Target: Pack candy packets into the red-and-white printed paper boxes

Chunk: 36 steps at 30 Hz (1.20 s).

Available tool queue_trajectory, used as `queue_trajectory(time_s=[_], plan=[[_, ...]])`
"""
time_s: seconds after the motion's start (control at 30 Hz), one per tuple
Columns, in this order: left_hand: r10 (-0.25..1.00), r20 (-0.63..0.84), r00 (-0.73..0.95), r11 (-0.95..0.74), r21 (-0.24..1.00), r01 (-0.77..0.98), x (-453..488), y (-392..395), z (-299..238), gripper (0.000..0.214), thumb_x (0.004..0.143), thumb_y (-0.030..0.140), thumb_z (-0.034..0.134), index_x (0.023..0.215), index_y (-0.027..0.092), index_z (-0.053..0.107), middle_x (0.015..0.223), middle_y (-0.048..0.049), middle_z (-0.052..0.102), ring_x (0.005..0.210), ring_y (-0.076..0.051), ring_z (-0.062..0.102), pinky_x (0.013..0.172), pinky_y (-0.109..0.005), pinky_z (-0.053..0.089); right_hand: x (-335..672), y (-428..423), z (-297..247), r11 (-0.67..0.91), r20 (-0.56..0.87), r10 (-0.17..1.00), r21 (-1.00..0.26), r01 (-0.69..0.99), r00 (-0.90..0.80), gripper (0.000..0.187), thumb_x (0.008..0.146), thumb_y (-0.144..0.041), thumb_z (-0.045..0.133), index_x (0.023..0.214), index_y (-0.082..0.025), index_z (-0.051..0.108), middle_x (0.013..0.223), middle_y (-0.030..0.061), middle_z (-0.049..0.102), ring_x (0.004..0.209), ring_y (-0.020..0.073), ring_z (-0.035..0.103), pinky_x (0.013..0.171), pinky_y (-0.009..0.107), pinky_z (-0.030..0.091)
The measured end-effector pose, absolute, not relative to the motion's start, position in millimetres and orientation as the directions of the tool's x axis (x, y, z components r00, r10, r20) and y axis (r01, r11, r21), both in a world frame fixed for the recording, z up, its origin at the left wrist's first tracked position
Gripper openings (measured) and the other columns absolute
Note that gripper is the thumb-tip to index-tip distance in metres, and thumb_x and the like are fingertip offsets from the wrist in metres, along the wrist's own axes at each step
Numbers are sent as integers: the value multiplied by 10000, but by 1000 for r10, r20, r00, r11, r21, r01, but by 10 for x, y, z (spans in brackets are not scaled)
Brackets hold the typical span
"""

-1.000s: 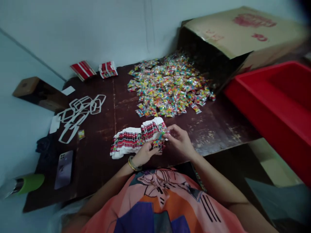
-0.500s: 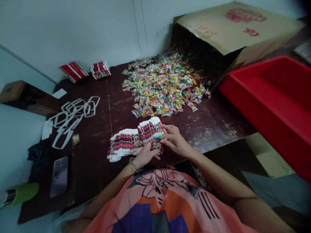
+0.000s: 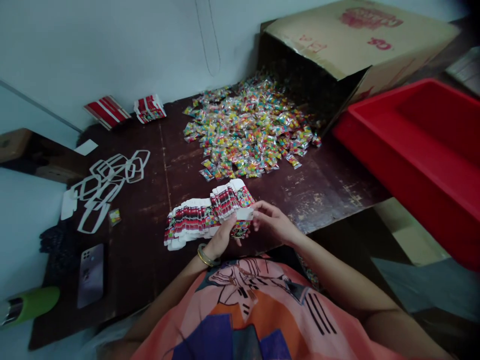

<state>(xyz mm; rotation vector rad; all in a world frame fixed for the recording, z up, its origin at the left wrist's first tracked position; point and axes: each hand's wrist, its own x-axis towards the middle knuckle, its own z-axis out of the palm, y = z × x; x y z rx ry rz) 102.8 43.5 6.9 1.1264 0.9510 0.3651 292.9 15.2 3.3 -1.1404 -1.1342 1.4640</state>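
Both my hands meet over the near edge of the dark wooden table (image 3: 330, 185). My left hand (image 3: 219, 239), with a gold bangle, is closed on a small printed paper box (image 3: 241, 223). My right hand (image 3: 273, 221) pinches the box's white top flap from the right. Just behind my hands lies a fanned row of flat printed box blanks (image 3: 195, 217). Farther back, a heap of small clear packets of coloured candy (image 3: 249, 131) spills from a tipped cardboard carton (image 3: 352, 40).
A red plastic tub (image 3: 416, 150) stands at the right, off the table edge. White cut-out paper frames (image 3: 107, 185) lie at the left, a phone (image 3: 90, 275) and a green bottle (image 3: 32, 305) at the near left. Two red-and-white stacks (image 3: 125, 109) sit by the wall.
My hands stay together on the small box, and the white flap now shows on top between my fingers. The view has shifted slightly to the right.
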Motion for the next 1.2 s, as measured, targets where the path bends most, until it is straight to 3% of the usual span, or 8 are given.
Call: queue_trajectory(time_s=[0.13,0.23,0.37,0.63,0.87,1.0,1.1,1.2], plan=[[695,-413,588,349,909,226,1047,466,67,405,852,477,470,1028,156,643,911,-56,639,758,-181,563,543,-254,471,2845,166,-100,-406,-301,901,-839,-363,-312,301,726,-325,726,980,-193,634,823,2,625,615,94,567,547,211,508],[705,-397,587,292,917,271,1086,499,75,319,799,350,533,1021,156,655,923,-47,628,780,-171,553,585,-247,485,2867,182,-17,-235,-187,946,-959,-161,-265,226,751,-318,708,942,-196,703,858,21,639,735,131,594,629,248,523],[730,-467,499,446,879,170,1156,506,64,346,793,335,494,1019,132,659,977,-80,636,864,-203,562,572,-249,502,2932,172,151,85,57,968,-991,106,-245,230,900,-323,558,1028,-234,727,995,57,654,933,176,605,863,339,485],[641,-434,633,523,851,53,1064,465,88,426,815,405,571,1177,184,615,1234,-91,586,1076,-259,536,719,-331,550,2966,219,80,49,34,987,-994,96,-157,219,872,-383,601,972,-250,742,918,47,699,867,181,645,824,334,508],[581,-528,619,654,756,31,1061,305,-25,561,834,566,524,1262,205,524,1161,-110,630,978,-264,615,644,-351,552,2917,55,-90,231,184,963,-941,249,-197,269,898,-322,575,1140,-275,682,1089,71,669,996,195,607,886,359,482],[444,-486,753,707,706,39,1115,304,32,587,855,607,460,1264,194,535,1281,-148,563,1127,-274,559,794,-378,530,3377,-63,118,155,69,954,-946,284,-291,234,907,-327,561,1082,-273,708,1002,62,699,920,191,620,831,348,500],[519,-491,699,609,787,100,1053,452,76,471,842,495,572,1213,205,583,1347,-137,513,1193,-256,504,874,-357,491,3714,-44,253,155,-66,898,-878,452,-436,217,902,-356,563,994,-259,734,1012,65,692,950,199,617,850,356,491],[638,-528,560,585,806,92,968,609,45,442,839,453,592,1172,162,594,1189,-144,601,1014,-214,595,811,-324,496,3695,170,69,289,19,915,-729,621,-404,348,836,-387,650,1162,-265,658,1216,96,618,1120,242,548,950,421,438]])
